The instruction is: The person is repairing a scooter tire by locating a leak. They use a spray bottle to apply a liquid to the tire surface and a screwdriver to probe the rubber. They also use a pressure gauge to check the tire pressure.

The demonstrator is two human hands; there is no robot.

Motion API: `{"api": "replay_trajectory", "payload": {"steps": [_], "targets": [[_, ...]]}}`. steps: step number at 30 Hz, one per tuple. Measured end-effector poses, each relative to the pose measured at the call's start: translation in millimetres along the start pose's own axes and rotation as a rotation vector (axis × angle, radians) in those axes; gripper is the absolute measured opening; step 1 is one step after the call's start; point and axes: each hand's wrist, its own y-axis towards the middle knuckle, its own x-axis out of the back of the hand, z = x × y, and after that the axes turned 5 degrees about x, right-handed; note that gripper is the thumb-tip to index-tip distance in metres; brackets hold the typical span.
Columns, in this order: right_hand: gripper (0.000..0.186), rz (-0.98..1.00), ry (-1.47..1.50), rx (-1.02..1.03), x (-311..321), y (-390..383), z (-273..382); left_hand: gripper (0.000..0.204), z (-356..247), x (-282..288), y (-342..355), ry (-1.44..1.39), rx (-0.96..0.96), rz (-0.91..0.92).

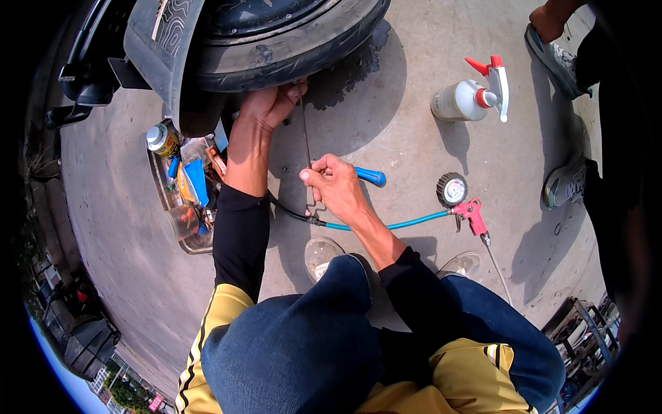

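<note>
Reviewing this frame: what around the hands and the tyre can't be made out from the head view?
- Tip of the thin metal tool: hidden where it meets the tyre, behind the left hand.
- Blue handle: mostly covered by the right hand.
- Pressure gauge dial: too small to read.
- Items in the metal tray: crowded, partly under the mudguard.
- Wheel: cut off by the top edge.
</note>
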Motion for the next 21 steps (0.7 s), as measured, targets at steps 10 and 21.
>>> {"api": "replay_trajectory", "payload": {"steps": [10, 21], "targets": [[0.023, 0.063, 0.152, 0.056, -5.7, 1.0, -3.3, 0.015, 0.9, 12.6, 4.9, 0.053, 0.009, 0.025], [0.025, 0.035, -0.065, 0.004, -8.2, -1.4, 9.8, 0.009, -0.9, 1.0, 1.9, -0.034, 0.015, 0.073]]}}
